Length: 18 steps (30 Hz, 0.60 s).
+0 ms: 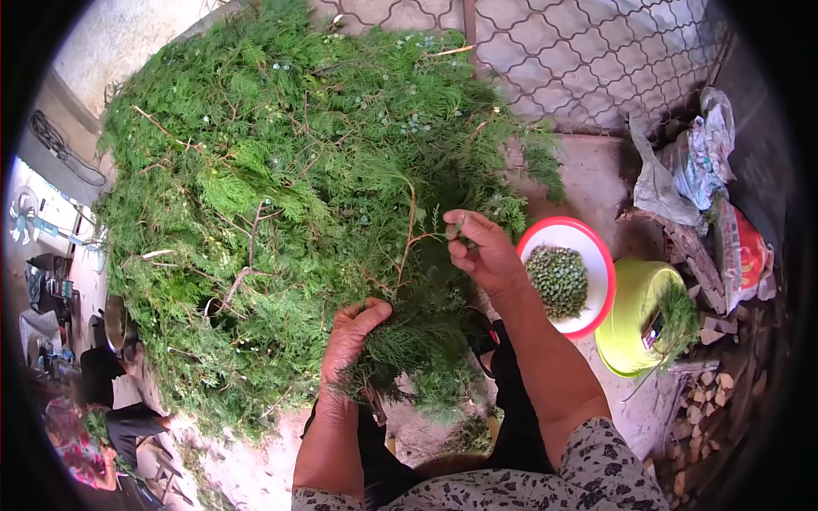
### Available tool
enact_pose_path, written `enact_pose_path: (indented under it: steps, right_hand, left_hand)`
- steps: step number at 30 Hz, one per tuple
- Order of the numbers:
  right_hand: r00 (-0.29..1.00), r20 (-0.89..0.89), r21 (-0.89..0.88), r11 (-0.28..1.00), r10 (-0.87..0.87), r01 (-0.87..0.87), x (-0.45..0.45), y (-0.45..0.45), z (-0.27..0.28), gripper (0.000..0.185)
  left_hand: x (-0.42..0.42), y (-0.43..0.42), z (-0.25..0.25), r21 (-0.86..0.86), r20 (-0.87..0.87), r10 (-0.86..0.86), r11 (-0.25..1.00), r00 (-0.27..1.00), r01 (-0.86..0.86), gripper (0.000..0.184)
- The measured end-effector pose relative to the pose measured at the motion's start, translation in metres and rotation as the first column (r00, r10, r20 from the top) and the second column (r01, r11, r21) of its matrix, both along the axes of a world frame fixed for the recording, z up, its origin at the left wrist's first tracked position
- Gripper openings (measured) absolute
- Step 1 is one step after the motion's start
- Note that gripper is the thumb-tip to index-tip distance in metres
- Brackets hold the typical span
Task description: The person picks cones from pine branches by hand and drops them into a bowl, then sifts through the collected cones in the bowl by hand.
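My left hand (349,336) is closed around a leafy evergreen branch (400,349) with flat, scale-like green foliage, held above my lap. A bare brown twig (411,234) rises beyond that hand, with a thin side shoot reaching toward my right hand (487,255). The fingers of my right hand are pinched together on small green cones, partly hidden by the fingertips. Beside my right wrist, a white basin with a red rim (611,277) holds a heap of picked green cones (558,283).
A large pile of cut evergreen branches (230,196) fills the space ahead. To the right are a yellow-green tub (618,341) with a sprig on it, plastic bags (703,157) and chopped wood (703,409). Another person (81,434) sits at the lower left. A wire mesh (579,60) stands behind.
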State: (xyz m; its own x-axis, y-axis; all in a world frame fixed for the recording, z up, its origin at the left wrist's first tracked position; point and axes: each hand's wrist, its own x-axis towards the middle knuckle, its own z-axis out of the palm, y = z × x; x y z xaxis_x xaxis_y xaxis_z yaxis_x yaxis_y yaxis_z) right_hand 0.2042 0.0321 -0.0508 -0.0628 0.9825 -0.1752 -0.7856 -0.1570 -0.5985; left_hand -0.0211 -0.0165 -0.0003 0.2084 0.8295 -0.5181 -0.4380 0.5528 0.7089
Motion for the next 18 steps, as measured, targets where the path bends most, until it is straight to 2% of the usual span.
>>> enact_pose_path:
  steps: [3, 8, 11, 14, 18]
  right_hand:
    - [0.993, 0.091, -0.003, 0.998, 0.069, -0.069, -0.007, 0.000, 0.016, 0.028]
    - [0.993, -0.028, 0.069, 0.991, 0.116, -0.113, -0.013, 0.001, 0.019, 0.032]
    - [0.999, 0.007, 0.009, 0.999, 0.043, -0.043, -0.018, 0.000, 0.015, 0.032]
    - [0.995, 0.093, 0.074, 0.997, 0.022, -0.029, -0.018, 0.001, 0.014, 0.034]
    - [0.993, 0.113, 0.067, 0.997, 0.038, -0.046, -0.022, -0.001, 0.016, 0.035]
  left_hand:
    - [-0.003, 0.002, -0.003, 0.026, 0.027, -0.093, 0.995, 0.995, 0.092, 0.007]
    - [-0.002, 0.002, -0.007, -0.016, -0.038, -0.115, 0.993, 0.993, 0.115, 0.008]
    - [-0.001, 0.002, -0.007, -0.020, -0.034, -0.148, 0.989, 0.988, 0.148, 0.008]
    - [-0.001, 0.002, -0.007, -0.044, -0.021, -0.143, 0.989, 0.989, 0.142, 0.010]
    - [-0.001, 0.003, -0.010, -0.059, -0.011, -0.125, 0.991, 0.992, 0.124, 0.011]
